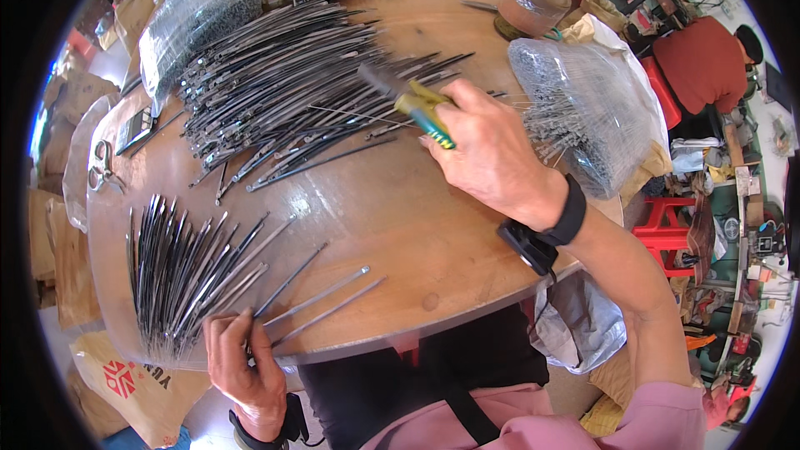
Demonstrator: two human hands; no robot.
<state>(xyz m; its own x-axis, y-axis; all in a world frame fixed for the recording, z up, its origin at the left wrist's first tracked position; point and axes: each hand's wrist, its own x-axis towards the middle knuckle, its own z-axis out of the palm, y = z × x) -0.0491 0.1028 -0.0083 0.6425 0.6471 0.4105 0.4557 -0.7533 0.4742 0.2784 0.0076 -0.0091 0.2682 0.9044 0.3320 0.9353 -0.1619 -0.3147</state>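
My right hand [492,154] is closed around a pair of pliers [427,119] with green and yellow handles. Their dark jaws are blurred and point left over a large pile of thin dark metal rods [275,75]. A few thin wires [348,112] stick out leftward beside the pliers. At the near left table edge, my left hand [242,362] pinches the near end of a dark metal rod [292,277]. Two lighter rods [325,293] lie just right of its fingers. Touching the hand's other side is a fanned bunch of rods [179,275].
A clear plastic bag of thin wires [583,108] lies at the right, another filled plastic bag [200,21] at the far left. Scissors [103,168] lie near the left edge. A round container [533,2] stands at the far side. A red stool [667,233] is beyond the table [400,242].
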